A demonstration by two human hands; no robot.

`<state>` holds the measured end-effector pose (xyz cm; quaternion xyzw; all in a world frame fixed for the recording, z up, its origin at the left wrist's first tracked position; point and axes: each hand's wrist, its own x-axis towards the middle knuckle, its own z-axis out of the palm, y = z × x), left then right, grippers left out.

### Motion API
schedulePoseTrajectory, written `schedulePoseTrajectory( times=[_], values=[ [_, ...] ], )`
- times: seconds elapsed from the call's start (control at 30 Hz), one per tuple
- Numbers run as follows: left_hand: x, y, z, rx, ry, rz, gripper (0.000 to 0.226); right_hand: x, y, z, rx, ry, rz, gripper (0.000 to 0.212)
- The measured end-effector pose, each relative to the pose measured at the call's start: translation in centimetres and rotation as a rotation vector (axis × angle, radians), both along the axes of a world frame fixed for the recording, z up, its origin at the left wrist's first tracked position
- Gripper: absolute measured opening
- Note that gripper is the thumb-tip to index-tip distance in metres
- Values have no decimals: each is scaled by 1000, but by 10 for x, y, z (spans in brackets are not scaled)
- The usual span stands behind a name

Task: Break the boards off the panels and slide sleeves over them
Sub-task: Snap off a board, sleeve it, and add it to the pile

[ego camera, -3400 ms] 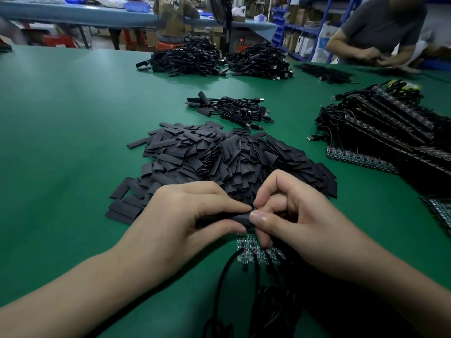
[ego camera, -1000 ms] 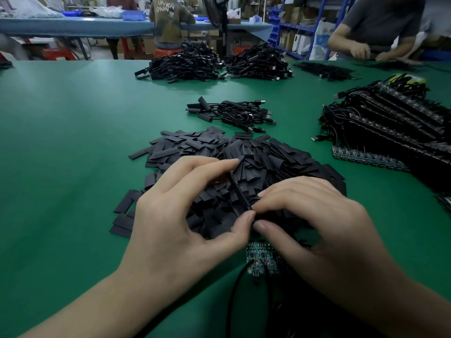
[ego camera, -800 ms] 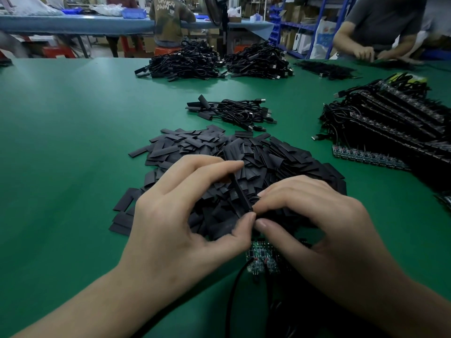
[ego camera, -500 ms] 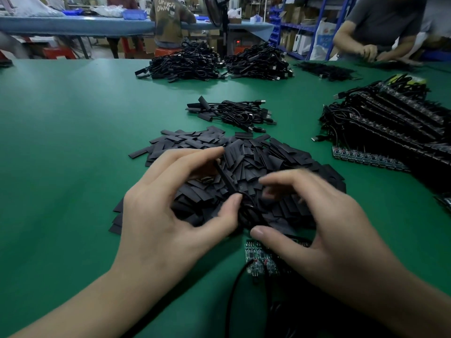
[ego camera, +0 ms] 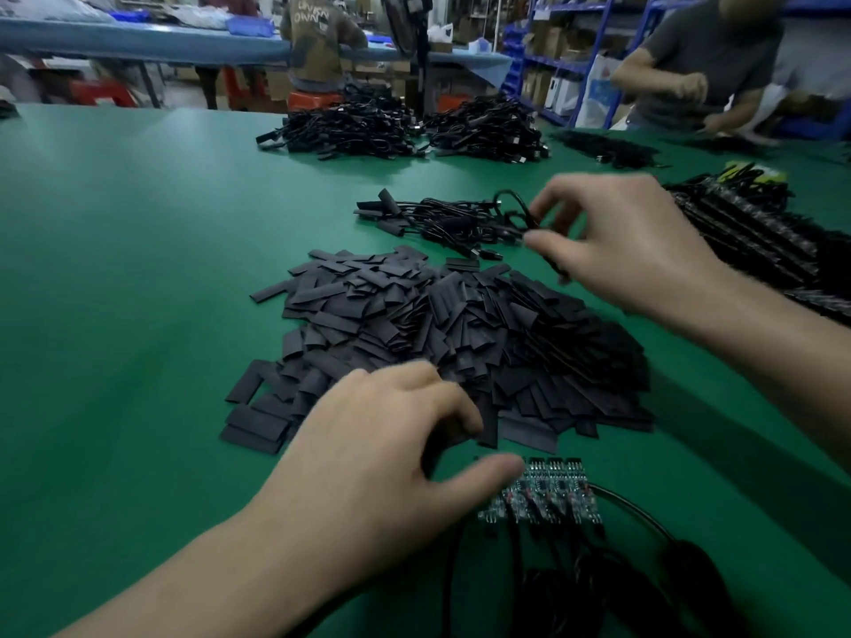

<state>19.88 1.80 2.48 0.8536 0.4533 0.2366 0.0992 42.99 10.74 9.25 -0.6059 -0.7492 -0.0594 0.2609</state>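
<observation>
Hands well apart over the green bench [ego camera: 138,269]: my right hand [ego camera: 635,250] is out toward the far side, thumb and forefinger pinching a thin black cable [ego camera: 522,209] at the right end of a small bundle of sleeved black cables [ego camera: 428,221]; the other fingers are loosely curled above it.

My left hand [ego camera: 382,462] hangs near the bench's front edge, fingers curled down over the near rim of the heap of flat black sleeves [ego camera: 460,333], thumb stretched out to the right; it is blurred, and I cannot tell whether it pinches a sleeve.

What matters next, as I judge it, is the panel of small green circuit boards [ego camera: 539,495]; it lies flat close to the front edge, just nearer me than the sleeve heap, its long axis running left to right along that edge, black cables trailing from it toward me. My left thumb tip sits just beside its left end, so the left hand is plainly the nearer; the right is well apart, beyond the whole heap, and would need to let go of its cable and come back across before a board can be snapped off.

More stacked panels [ego camera: 760,237] with cables wait toward the bench's right edge.
</observation>
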Motion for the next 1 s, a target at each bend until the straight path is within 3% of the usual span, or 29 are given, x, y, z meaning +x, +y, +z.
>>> schedulePoseTrajectory(
  times=[0.2,0.3,0.37,0.47,0.53,0.63,0.73,1.0],
  values=[
    [-1,-6,-1,-41,82,-54,67,-36,117,19,-23,-181,-4,35],
    [-3,-4,2,-68,108,-82,62,-52,133,22,-91,-222,-10,47],
    [-3,-4,4,-102,89,-106,53,-55,119,21,-68,-207,26,42],
    [-2,-4,8,-242,-27,-111,46,-44,64,12,-68,-58,136,23],
    [0,-2,10,-473,-240,-114,39,-31,15,4,-130,68,189,15],
    [0,3,13,-786,-496,-140,20,-15,-49,-9,-328,233,266,23],
    [-2,7,12,-856,-566,-140,17,-9,-88,-19,-534,347,333,36],
    [-3,2,5,-852,-741,-117,25,-18,-112,-49,-688,623,377,14]
  ],
)
